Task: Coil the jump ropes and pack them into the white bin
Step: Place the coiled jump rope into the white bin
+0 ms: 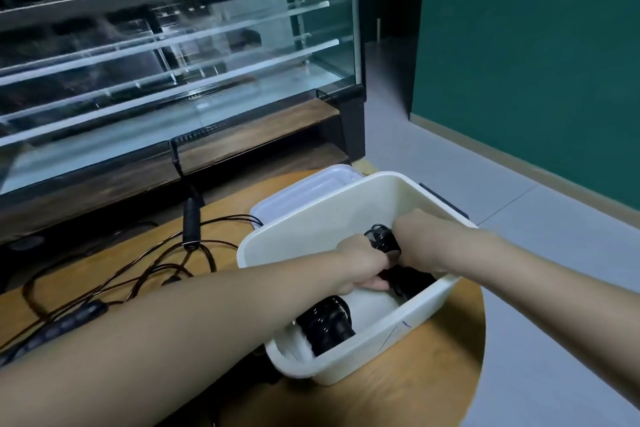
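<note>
White bin (304, 232): both hands inside, left hand (360, 267) and right hand (420, 243) gripping a coiled black rope (382, 239); bare floor space nearer its left wall.

The white bin (349, 215) looks like smooth plastic with a soft sheen. The coiled jump rope (327, 324) inside is glossy black, catching small highlights. The bench (415, 374) shows a matt wood grain. The lid (304, 191) behind the bin is translucent, frosted plastic. The display case (173, 62) has shiny glass shelves and dark frames.
</note>
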Available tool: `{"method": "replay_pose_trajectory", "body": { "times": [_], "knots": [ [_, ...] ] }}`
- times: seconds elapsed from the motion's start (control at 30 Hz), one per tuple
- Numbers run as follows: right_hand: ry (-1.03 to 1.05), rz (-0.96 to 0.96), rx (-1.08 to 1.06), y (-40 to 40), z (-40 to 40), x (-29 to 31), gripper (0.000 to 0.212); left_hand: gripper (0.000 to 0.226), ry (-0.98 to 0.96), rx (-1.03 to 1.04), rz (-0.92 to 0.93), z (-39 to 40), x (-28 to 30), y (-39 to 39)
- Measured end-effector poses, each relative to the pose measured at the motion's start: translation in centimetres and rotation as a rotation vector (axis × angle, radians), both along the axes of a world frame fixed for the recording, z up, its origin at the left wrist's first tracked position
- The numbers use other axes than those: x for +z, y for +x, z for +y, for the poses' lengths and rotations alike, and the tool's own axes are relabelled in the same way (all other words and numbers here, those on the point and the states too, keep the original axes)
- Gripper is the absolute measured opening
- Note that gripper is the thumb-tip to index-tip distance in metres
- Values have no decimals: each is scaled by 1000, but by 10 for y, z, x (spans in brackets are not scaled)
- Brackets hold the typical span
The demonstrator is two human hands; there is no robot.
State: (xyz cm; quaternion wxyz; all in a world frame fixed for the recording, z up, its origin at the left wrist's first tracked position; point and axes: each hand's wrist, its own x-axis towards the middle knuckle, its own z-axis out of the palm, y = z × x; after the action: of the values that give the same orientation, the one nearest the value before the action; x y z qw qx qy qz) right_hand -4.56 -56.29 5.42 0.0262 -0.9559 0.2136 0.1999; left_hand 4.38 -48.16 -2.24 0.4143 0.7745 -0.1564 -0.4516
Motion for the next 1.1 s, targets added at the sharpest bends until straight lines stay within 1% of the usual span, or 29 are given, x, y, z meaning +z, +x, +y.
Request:
{"method": "replay_pose_trajectory", "body": {
  "times": [0.07,0.2,0.27,0.3,0.33,0.37,0.43,0.47,0.53,0.57,0.6,0.63,0.7,0.73,0.8,0.83,0.9,1.0,1.03,1.1],
  "knots": [
    [-31,20,41,2,1,-6,24,31,-14,23,9,-2,-9,0],
    [-22,10,14,4,-1,-5,28,40,-66,44,46,1,-8,-1],
    [-15,-14,3,2,0,-3,28,35,-49,16,23,3,-3,-2],
    [4,-53,-9,0,0,-2,29,27,-30,6,0,4,4,-4],
    [31,-113,-31,-3,1,0,29,16,-8,1,-40,7,14,-7],
    [60,-185,-48,-6,1,2,30,11,4,2,-96,12,26,-9],
    [65,-340,-40,-13,9,12,25,14,2,16,-228,30,55,-12],
    [58,-425,-33,-17,14,17,21,20,-39,25,-268,42,70,-14],
    [77,-596,-9,-28,35,32,17,58,-205,128,-225,80,98,-18],
    [105,-680,6,-36,50,39,16,64,-311,197,-206,103,110,-22],
    [143,-767,33,-43,70,47,17,61,-411,268,-229,133,122,-26],
    [190,-858,50,-50,89,55,17,52,-482,323,-275,160,133,-31],
    [307,-995,71,-69,131,67,15,35,-565,432,-366,219,143,-43],
    [365,-1031,91,-78,155,70,15,31,-581,502,-395,252,146,-52],
    [462,-1045,147,-93,198,69,15,27,-580,631,-425,312,144,-70],
    [499,-1027,177,-96,221,64,16,25,-548,688,-438,343,141,-80],
    [539,-934,206,-96,254,44,18,23,-465,761,-434,389,127,-96],
    [446,-707,239,-79,299,-1,17,19,-340,825,-439,453,100,-112],
    [391,-619,235,-72,310,-18,21,18,-290,825,-449,468,89,-115],
    [287,-481,211,-56,327,-47,37,16,-215,819,-445,494,65,-117]
  ]
}}
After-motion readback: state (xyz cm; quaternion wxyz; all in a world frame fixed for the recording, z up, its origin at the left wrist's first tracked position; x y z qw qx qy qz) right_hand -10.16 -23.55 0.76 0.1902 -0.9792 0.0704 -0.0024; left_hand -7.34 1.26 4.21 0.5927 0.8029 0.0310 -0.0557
